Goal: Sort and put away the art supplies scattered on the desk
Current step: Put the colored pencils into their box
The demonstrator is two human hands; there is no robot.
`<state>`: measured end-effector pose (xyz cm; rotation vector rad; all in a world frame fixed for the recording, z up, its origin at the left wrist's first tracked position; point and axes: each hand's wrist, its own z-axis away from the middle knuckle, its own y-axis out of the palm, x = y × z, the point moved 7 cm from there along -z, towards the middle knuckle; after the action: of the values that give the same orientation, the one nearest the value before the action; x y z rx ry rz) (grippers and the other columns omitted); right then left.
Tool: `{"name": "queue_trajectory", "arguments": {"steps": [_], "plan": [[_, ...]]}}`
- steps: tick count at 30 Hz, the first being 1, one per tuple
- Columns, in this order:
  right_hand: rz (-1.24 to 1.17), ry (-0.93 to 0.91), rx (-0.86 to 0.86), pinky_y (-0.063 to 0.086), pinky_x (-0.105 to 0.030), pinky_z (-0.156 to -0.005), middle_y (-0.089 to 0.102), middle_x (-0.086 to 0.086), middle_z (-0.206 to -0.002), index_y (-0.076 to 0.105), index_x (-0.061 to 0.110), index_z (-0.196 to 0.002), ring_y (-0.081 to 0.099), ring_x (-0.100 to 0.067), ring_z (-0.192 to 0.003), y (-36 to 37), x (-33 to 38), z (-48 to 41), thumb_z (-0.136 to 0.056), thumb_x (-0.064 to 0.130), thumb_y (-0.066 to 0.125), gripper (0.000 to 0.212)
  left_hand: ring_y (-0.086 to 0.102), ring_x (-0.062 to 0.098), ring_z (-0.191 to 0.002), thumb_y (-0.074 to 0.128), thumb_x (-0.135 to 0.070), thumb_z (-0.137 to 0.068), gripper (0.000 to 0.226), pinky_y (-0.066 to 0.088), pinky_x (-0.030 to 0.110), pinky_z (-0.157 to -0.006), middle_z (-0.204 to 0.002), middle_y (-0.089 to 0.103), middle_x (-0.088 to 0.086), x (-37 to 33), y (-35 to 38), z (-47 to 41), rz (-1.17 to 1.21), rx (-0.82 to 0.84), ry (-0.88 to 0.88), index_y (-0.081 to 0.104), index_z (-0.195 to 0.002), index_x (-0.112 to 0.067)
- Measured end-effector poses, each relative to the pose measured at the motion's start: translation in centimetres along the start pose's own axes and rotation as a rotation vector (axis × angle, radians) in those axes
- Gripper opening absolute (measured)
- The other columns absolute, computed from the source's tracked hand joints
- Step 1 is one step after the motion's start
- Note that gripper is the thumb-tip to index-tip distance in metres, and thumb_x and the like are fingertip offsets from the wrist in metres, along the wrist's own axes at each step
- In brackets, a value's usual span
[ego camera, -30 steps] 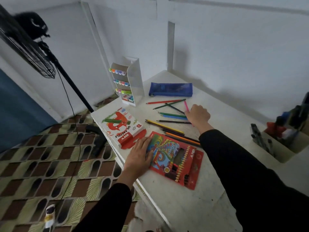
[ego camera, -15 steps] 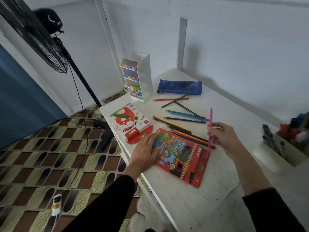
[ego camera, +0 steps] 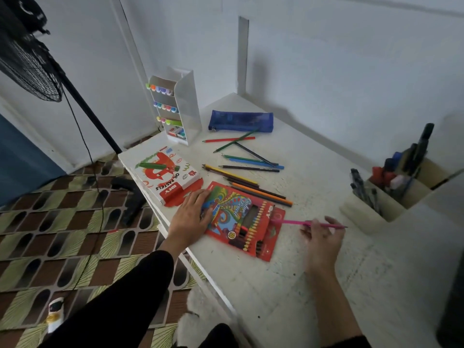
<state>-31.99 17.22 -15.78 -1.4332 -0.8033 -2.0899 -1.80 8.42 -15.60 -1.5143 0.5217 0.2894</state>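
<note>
Pencil, pinched in right hand, points sideways at box under flat left hand.

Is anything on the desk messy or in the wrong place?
Yes. Loose coloured pencils lie criss-crossed on the desk, outside their red pencil box. The right hand holds a pink pencil at the box's open end.

Black long sleeves: the left sleeve ends above the wrist, the right sleeve far up the forearm.

Bare desk front right; loose pencils (fanned out) crowd the middle.
</note>
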Motion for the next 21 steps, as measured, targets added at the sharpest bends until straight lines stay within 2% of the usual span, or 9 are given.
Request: {"name": "queue_trajectory", "arguments": {"steps": [2,4,6,9,11,14,16,18,21], "plan": [[-0.067,-0.013,0.0,0.057,-0.026,-0.069,0.066,-0.013,-0.083,0.04,0.013,-0.109,0.069,-0.016,-0.069,-0.3,0.2,0.1,-0.094,0.001,0.049,0.021,0.031,0.008,-0.132,0.045,-0.043,-0.096,0.056,0.036,0.03,-0.105,-0.146,0.031,-0.007,0.0,0.0,-0.1,0.005,0.001,-0.006,0.025,-0.146,-0.028],[-0.134,0.017,0.024,0.058,-0.031,-0.071,0.066,-0.019,-0.085,0.046,0.009,-0.101,0.07,-0.024,-0.074,-0.3,0.2,0.3,-0.099,0.01,0.041,0.004,0.032,0.008,-0.132,0.045,-0.043,-0.095,0.056,0.037,0.031,-0.105,-0.146,0.031,-0.007,0.0,0.1,-0.1,0.004,0.007,-0.012,0.025,-0.145,-0.029],[-0.106,0.042,0.045,0.058,-0.032,-0.075,0.065,-0.017,-0.087,0.054,0.006,-0.094,0.068,-0.021,-0.077,-0.4,0.0,0.3,-0.102,0.017,0.035,0.024,0.032,0.008,-0.132,0.045,-0.044,-0.095,0.055,0.038,0.031,-0.105,-0.146,0.031,-0.008,0.2,0.2,-0.1,0.005,0.016,-0.017,0.025,-0.145,-0.03],[0.291,-0.056,0.212,0.049,-0.022,-0.066,0.056,-0.005,-0.079,0.067,0.014,-0.091,0.054,-0.011,-0.07,0.4,0.5,0.2,-0.1,0.016,0.041,0.027,0.028,0.011,-0.136,0.043,-0.046,-0.095,0.055,0.034,0.035,-0.11,-0.147,0.03,-0.007,0.5,0.4,-0.1,0.002,0.025,-0.019,0.025,-0.145,-0.03],[0.51,-0.083,0.374,0.041,-0.021,-0.058,0.054,-0.003,-0.073,0.07,0.015,-0.095,0.049,-0.011,-0.065,1.4,0.4,0.1,-0.097,0.016,0.048,0.022,0.018,0.011,-0.141,0.039,-0.049,-0.095,0.056,0.02,0.036,-0.116,-0.151,0.029,-0.006,0.5,0.3,0.0,-0.025,-0.002,0.005,0.028,-0.146,-0.027],[0.785,-0.181,0.59,0.041,-0.017,-0.061,0.062,0.003,-0.081,0.071,0.017,-0.099,0.056,-0.009,-0.073,2.9,0.5,0.4,-0.089,0.01,0.061,0.017,0.005,0.006,-0.143,0.03,-0.052,-0.09,0.061,-0.002,0.028,-0.115,-0.153,0.027,-0.008,0.0,-0.1,0.1,-0.068,-0.048,0.083,0.031,-0.146,-0.029],[0.95,-0.249,0.697,0.041,-0.013,-0.063,0.062,0.005,-0.084,0.072,0.02,-0.097,0.057,-0.01,-0.078,4.1,0.2,1.2,-0.083,0.008,0.068,0.019,-0.001,0.0,-0.141,0.028,-0.053,-0.089,0.061,-0.009,0.027,-0.113,-0.154,0.024,-0.009,0.0,0.0,0.0,-0.094,-0.036,0.112,0.029,-0.146,-0.03],[0.966,-0.243,0.698,0.042,-0.01,-0.066,0.063,0.006,-0.082,0.074,0.014,-0.093,0.057,-0.006,-0.074,5.1,-0.3,1.8,-0.076,0.005,0.074,0.019,-0.001,0.0,-0.141,0.025,-0.056,-0.089,0.063,-0.01,0.028,-0.114,-0.154,0.024,-0.009,0.2,0.2,-0.1,-0.116,-0.026,0.117,0.028,-0.146,-0.03],[1.038,-0.267,0.626,0.052,-0.026,-0.072,0.07,0.005,-0.081,0.073,0.018,-0.083,0.063,-0.006,-0.071,6.0,-1.1,2.3,-0.066,0.013,0.083,0.021,0.007,0.009,-0.144,0.018,-0.061,-0.083,0.07,-0.009,0.031,-0.115,-0.152,0.03,-0.007,0.4,0.3,-0.2,-0.143,-0.034,0.116,0.033,-0.144,-0.03]]}}
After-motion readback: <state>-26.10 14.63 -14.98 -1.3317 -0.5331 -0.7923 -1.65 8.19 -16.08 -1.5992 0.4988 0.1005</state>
